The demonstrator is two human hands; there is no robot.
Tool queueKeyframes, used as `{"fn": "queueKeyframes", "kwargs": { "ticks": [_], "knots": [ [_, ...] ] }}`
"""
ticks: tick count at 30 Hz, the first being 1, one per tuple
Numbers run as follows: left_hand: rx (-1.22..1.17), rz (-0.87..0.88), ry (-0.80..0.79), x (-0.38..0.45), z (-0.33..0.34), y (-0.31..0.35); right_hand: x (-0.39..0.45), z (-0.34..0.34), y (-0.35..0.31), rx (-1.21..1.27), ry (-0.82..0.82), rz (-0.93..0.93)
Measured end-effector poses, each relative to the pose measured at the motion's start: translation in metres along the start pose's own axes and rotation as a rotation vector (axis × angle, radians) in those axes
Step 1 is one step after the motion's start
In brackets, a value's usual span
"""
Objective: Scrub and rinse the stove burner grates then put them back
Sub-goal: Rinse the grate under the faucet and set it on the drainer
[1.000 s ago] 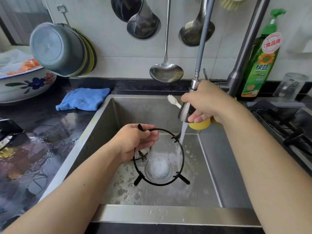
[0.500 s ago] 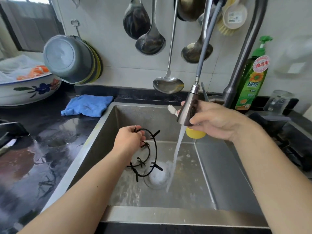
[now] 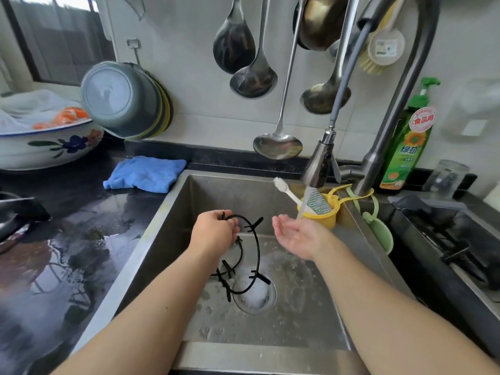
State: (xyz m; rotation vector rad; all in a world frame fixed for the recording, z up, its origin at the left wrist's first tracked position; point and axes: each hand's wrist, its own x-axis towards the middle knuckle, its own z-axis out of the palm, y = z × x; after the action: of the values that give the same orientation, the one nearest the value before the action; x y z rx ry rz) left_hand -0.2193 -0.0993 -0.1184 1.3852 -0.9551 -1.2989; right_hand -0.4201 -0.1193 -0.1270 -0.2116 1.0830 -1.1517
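The burner grates (image 3: 244,255) are thin black wire rings with short stubby prongs, wet and tilted on edge inside the steel sink (image 3: 173,212), their lower ends near the foamy drain (image 3: 254,296). The left hand (image 3: 213,234) grips the top of the rings, fingers clenched round the wire. The right hand (image 3: 299,235) is released, palm up and fingers straight, under the stream from the pull-out spray head (image 3: 319,165), which hangs free. At the desk's back right corner stands a green dish soap bottle (image 3: 408,142); its round label reads "食品用", with "绿劲" below a sunflower.
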Motion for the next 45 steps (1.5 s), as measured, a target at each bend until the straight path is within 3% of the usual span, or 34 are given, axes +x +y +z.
{"fn": "queueKeyframes", "kwargs": {
  "ticks": [7,13,16,18,22,24,27,31,34,36,39,45],
  "knots": [
    [0.012,0.009,-0.019,-0.002,0.001,0.001,0.018,-0.008,0.004,0.012,0.045,-0.006],
    [0.029,0.013,-0.019,-0.003,0.0,0.0,0.012,-0.009,0.016,-0.673,0.025,-0.102],
    [0.039,0.006,-0.032,-0.004,0.0,0.0,0.003,0.002,0.008,-0.775,0.09,-0.328],
    [0.042,0.0,-0.042,-0.004,0.001,0.0,-0.001,0.004,0.0,-0.795,0.066,-0.383],
    [0.07,0.007,-0.057,-0.002,0.001,-0.004,-0.018,0.017,-0.003,-1.194,0.068,-0.459],
    [0.064,0.0,-0.065,-0.001,0.001,-0.004,-0.021,0.02,-0.008,-1.119,0.033,-0.419],
    [0.025,-0.033,-0.081,-0.002,0.001,-0.003,-0.027,0.025,-0.021,-0.903,-0.153,-0.301],
    [0.037,-0.043,-0.091,-0.002,0.001,-0.002,-0.03,0.028,-0.029,-0.455,-0.081,-0.191],
    [0.033,-0.043,-0.083,-0.002,0.001,-0.003,-0.032,0.029,-0.028,-0.419,-0.075,-0.098],
    [0.032,-0.038,-0.076,-0.001,0.0,-0.004,-0.038,0.026,-0.033,-0.664,-0.17,-0.072],
    [0.042,-0.038,-0.074,-0.001,0.001,-0.004,-0.052,0.019,-0.043,-1.25,-0.307,-0.119],
    [0.064,-0.037,-0.086,-0.002,0.002,-0.008,-0.034,0.015,-0.097,-2.568,0.247,-0.902]
  ]
}}
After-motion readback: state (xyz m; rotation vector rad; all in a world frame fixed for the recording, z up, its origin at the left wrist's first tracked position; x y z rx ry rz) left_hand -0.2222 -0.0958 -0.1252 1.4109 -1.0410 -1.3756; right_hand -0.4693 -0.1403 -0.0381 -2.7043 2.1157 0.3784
